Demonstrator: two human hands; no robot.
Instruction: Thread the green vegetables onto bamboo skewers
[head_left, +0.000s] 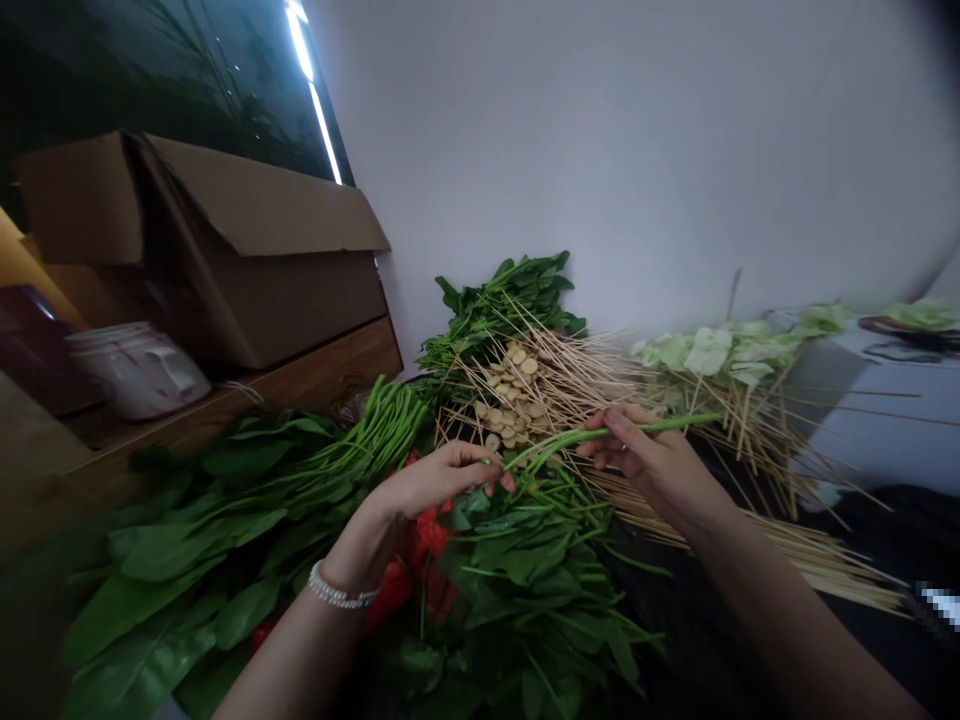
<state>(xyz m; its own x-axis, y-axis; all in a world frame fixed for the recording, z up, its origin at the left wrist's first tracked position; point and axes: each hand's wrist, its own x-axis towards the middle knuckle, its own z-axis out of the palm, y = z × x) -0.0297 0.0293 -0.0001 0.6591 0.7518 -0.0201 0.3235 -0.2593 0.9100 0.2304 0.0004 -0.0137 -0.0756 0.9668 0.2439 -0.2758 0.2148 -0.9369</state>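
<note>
My right hand (637, 450) pinches a long green vegetable stalk (686, 422) between thumb and fingers. The stalk lies nearly level and splits into thinner stems toward the left. At that thin end my left hand (450, 475), with a beaded bracelet at the wrist, has its fingertips closed on a stem or leaf. Below both hands spreads a heap of loose leafy greens (532, 560). Red plastic (431, 540) shows under the left wrist. A bundle of leafy greens (247, 500), stalks pointing away from me, lies to the left.
Skewered pale slices (514, 395) lie ahead, in front of more skewered greens (510, 300). Pale cabbage-like leaves (709, 350) on sticks are at right, with bare bamboo skewers (817, 560) nearer me. A cardboard box (300, 300) and white mug (139, 370) stand on the wooden ledge at left.
</note>
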